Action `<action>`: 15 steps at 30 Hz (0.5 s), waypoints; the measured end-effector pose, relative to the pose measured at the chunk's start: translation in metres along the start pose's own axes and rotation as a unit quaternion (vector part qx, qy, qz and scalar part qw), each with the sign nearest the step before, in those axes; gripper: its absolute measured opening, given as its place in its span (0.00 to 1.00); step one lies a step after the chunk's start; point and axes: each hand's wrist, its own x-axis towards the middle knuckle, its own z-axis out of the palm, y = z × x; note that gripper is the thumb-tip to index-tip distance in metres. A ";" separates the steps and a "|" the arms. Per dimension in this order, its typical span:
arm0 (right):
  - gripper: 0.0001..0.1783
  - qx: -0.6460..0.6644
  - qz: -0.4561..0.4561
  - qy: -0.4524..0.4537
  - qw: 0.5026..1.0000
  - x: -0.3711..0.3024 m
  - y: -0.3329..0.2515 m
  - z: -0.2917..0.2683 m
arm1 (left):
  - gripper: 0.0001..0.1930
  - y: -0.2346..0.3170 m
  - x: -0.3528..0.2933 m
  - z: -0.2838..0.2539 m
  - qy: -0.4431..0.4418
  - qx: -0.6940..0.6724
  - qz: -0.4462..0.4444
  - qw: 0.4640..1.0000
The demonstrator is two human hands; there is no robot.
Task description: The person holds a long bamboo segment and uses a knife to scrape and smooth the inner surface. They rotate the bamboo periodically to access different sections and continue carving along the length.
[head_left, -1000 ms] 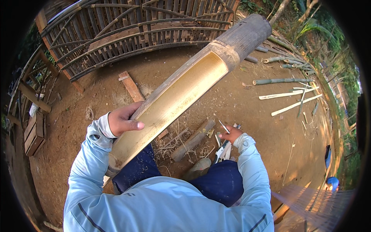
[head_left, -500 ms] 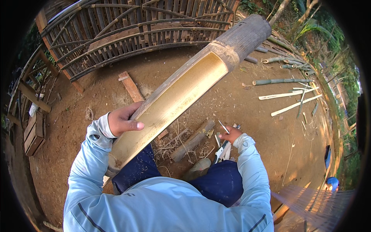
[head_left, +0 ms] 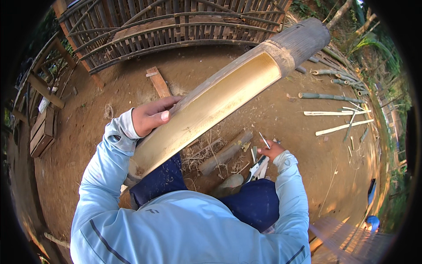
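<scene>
Brown earth floor (head_left: 83, 145) under bamboo poles (head_left: 330, 96), pale strips (head_left: 332, 130)

Soft daylight fills the ground (head_left: 66, 176), with sun patches at lower right and a golden sheen inside the bamboo (head_left: 228, 97). The railing (head_left: 181, 31) bows near the black rim; foliage (head_left: 392, 77) at right blurs.

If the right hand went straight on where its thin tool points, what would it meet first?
Up-left, the right hand and its thin tool would likely meet the hollowed bamboo, though depth is unclear; they might pass beneath.
</scene>
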 end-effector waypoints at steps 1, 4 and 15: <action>0.40 0.000 0.001 -0.001 1.000 0.001 0.000 0.000 | 0.45 0.000 -0.001 0.001 -0.002 -0.011 0.001 1.000; 0.41 -0.003 0.001 0.001 1.000 0.003 0.004 0.001 | 0.45 0.012 -0.003 0.007 0.048 0.031 0.013 0.998; 0.42 -0.060 0.019 0.010 0.998 0.006 0.004 0.001 | 0.50 0.063 -0.002 0.091 0.042 0.456 0.214 0.863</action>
